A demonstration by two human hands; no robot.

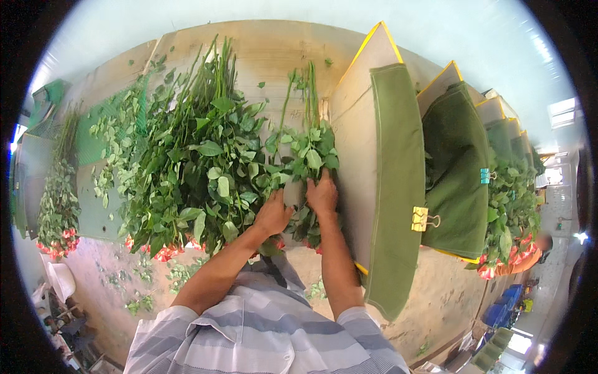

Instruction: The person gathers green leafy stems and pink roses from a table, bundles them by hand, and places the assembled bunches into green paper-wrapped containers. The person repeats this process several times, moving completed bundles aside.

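A large bundle of leafy roses (pixel 205 156) lies on the worktable, its stems pointing away from me and its red-and-pale blooms at the near edge. To its right is a smaller bunch of roses (pixel 313 146). My left hand (pixel 272 214) is closed around a leafy rose between the two, with its thumb on the near side and the other fingertips partly hidden by leaves. My right hand (pixel 322 192) is closed on the foliage of the smaller bunch, its fingertips sunk among the leaves. Blooms show below both hands.
A board with a green cloth flap (pixel 395 187) and a yellow clip (pixel 421 219) stands close to my right arm. More such dividers hold roses (pixel 511 206) beyond it. Another rose bundle (pixel 59 187) and green netting (pixel 115 124) are at left. Loose leaves litter the floor (pixel 118 299).
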